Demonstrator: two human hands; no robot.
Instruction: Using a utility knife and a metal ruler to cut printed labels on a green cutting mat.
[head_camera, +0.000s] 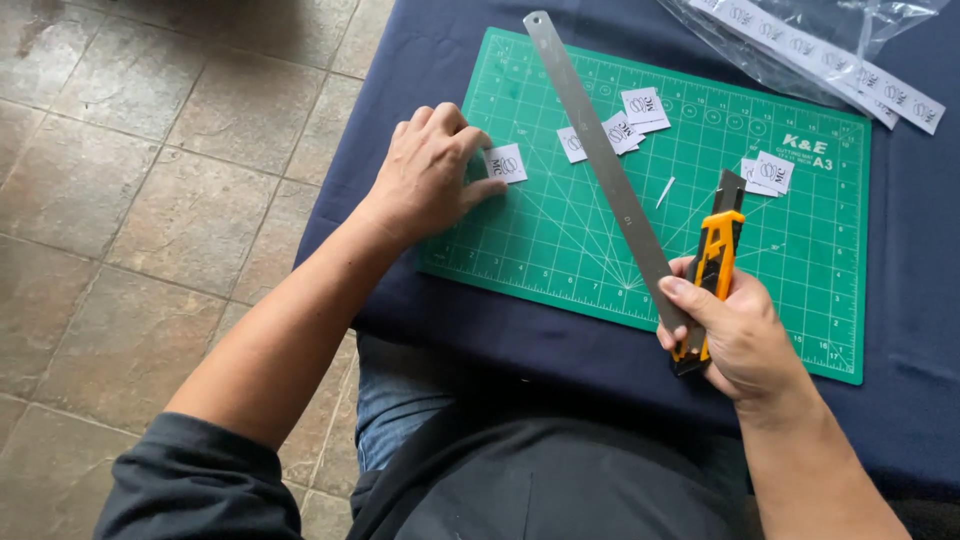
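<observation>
Knife (716, 262) and ruler (600, 155) sit clamped in the right grip (735, 335); left grip (430, 170), fingers curled, touches a paper square (505, 163).

We saw a floor (150, 150) of large grey-brown stone tiles with dark joints filling the nine o'clock side, worn and blotchy, shadowed toward twelve o'clock. A table (910, 300) draped in dark navy cloth took up the three o'clock side. Soft, even daylight lay over both, casting only faint shadows.
</observation>
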